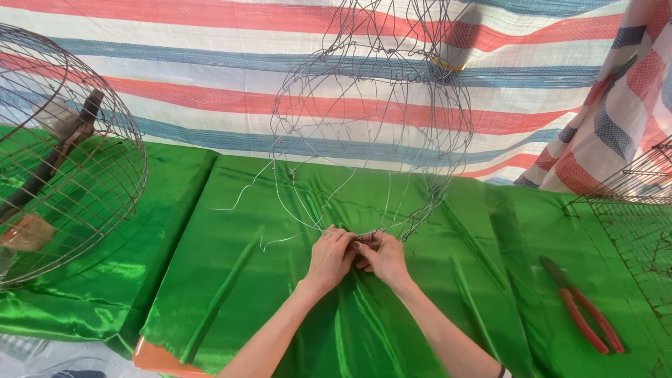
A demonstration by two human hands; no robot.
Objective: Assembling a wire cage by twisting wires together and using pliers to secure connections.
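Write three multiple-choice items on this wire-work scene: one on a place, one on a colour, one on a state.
1. Where do the pliers lie?
A. on the cloth to the right of the hands
B. inside the round cage at left
C. in the left hand

2. What colour is the cloth over the table?
A. white
B. green
C. black

3. What are the left hand and right hand doing?
A. resting flat and apart
B. pinching the wire frame at its lower edge
C. gripping the pliers

Answers: 1 A, the red-handled pliers lie untouched at the right; 2 B, shiny green fabric covers the whole top; 3 B, both hands meet, fingers closed on the wire where the frame touches the cloth.
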